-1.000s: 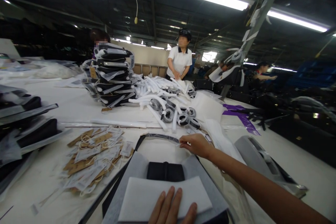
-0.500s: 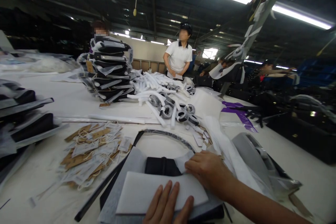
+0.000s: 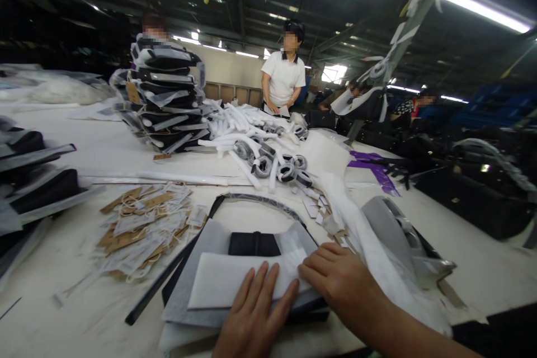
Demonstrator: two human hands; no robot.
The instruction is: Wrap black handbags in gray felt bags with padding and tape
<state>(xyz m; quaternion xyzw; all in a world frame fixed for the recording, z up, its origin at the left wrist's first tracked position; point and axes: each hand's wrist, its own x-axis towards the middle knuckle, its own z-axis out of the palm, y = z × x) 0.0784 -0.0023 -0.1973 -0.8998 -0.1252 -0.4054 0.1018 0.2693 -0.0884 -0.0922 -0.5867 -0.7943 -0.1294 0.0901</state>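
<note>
A black handbag (image 3: 255,243) lies in front of me, its strap (image 3: 255,199) looped away from me. Thin white wrapping paper (image 3: 187,268) covers most of its front, leaving a dark flap with a narrow band showing. On top of the paper rests a white foam sheet (image 3: 218,279). My left hand (image 3: 262,313) is flat on that foam, fingers spread. At the foam's right end, my right hand (image 3: 339,285) has its fingers curled together on the edge of the wrapping paper; the fingertips are partly hidden.
Left of the bag is a heap of hang tags (image 3: 146,229). Behind lie white foam tubes and rolled straps (image 3: 262,165). Wrapped bags form a stack (image 3: 168,98) at the back left. A grey wrapped piece (image 3: 394,229) is to the right. A co-worker (image 3: 283,78) stands across the table.
My right hand has drawn the paper's right side down toward me, over the end of the foam. My left hand stays flat on the foam. The camera view has shifted slightly.
</note>
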